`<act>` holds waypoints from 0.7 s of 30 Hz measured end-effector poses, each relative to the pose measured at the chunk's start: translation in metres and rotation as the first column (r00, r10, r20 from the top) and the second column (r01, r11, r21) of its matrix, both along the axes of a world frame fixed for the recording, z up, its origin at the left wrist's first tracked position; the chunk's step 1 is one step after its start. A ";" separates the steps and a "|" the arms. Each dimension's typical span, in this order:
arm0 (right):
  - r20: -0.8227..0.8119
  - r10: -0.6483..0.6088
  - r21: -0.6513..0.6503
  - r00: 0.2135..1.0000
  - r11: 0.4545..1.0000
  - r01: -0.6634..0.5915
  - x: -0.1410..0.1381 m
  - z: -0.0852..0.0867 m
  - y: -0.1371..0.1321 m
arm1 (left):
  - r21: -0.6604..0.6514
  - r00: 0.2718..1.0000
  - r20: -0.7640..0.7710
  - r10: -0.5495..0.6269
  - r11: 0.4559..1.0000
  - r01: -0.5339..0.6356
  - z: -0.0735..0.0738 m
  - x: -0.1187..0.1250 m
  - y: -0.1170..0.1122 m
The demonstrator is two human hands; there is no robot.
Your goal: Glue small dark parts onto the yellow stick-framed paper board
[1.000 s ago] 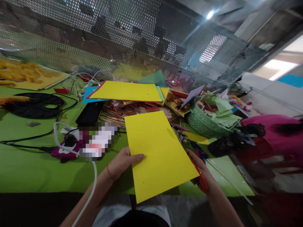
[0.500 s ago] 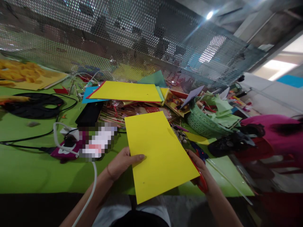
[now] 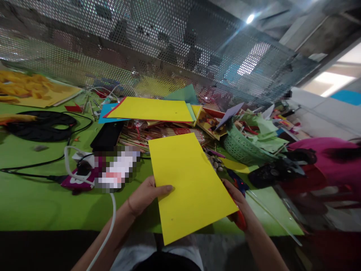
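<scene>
A yellow sheet of paper [image 3: 190, 188] is held up over the table's front edge, tilted toward me. My left hand [image 3: 149, 194] grips its left side, thumb on top and fingers underneath. At the right side, my right hand [image 3: 238, 201] is closed round red-handled scissors [image 3: 240, 220]. Their blades are hidden behind the paper, so I cannot tell whether they are cutting. Beyond the sheet, a stack of coloured paper with a yellow sheet on top [image 3: 149, 109] lies across bundles of thin sticks [image 3: 134, 137].
A green basket [image 3: 239, 145] of paper scraps stands at the right, near a dark camera-like object [image 3: 273, 171]. On the left are a purple power strip [image 3: 77, 182], a blurred-out phone [image 3: 117, 171], cables and a black palette-shaped plate [image 3: 42, 130]. A person in pink [image 3: 335, 158] is at the far right.
</scene>
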State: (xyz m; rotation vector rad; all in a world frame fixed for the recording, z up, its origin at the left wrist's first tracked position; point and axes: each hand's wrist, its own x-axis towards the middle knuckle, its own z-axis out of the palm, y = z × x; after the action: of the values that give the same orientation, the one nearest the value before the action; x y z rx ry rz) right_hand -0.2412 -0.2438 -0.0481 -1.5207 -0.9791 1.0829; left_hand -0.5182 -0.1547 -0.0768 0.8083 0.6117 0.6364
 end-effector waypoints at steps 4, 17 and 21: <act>0.031 -0.001 0.016 1.000 1.000 0.000 -0.007 0.010 -0.004 | 0.000 1.000 0.012 -0.023 1.000 0.023 0.000 0.000 0.000; -0.041 0.001 -0.025 0.999 1.000 -0.002 -0.005 0.010 -0.006 | -0.001 0.999 0.014 -0.044 0.999 0.044 0.002 -0.001 -0.001; -0.078 -0.014 -0.036 0.997 0.999 0.011 -0.004 0.007 -0.007 | 0.001 0.999 0.015 -0.040 0.999 0.040 0.001 -0.001 -0.001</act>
State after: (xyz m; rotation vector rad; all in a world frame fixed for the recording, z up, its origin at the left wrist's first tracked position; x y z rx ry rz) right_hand -0.2450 -0.2513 -0.0410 -1.4994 -0.8997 1.1476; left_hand -0.5188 -0.1557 -0.0754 0.8135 0.5802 0.6063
